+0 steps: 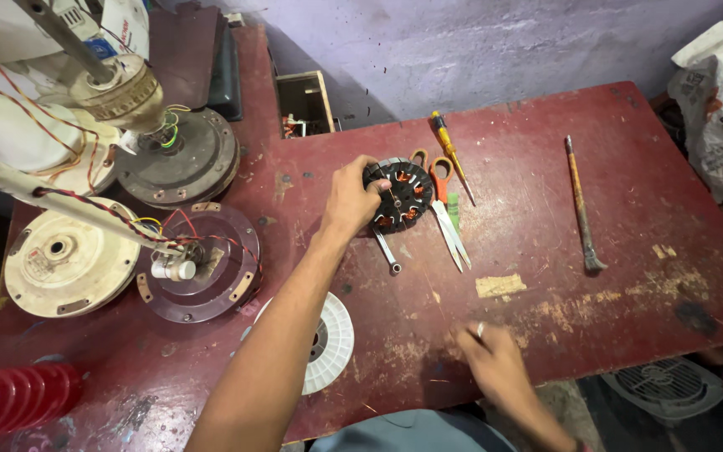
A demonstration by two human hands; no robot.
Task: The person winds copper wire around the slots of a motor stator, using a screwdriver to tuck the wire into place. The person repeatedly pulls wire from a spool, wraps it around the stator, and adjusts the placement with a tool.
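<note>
While the left hand [346,199] closes its grip around the rim of the round motor stator [401,194], fingers curled over the near edge, the stator sits flat on the dark red counter [546,151], touching the orange-handled scissors [445,209] on its far side and lying over a small spanner [387,251]. Judging from this, a firm hold on the steel rim (not on the copper windings, which look easy to nick) would serve best, with the stator lifted straight up so it does not drag the scissors or spanner along. The right hand [491,360] rests open near the counter's front edge, fingers spread and holding nothing. A yellow screwdriver [449,155] lies just beyond the scissors, and a long brush [581,205] lies well apart to the right. A white plastic spool [328,343] sits partly under the left forearm.
</note>
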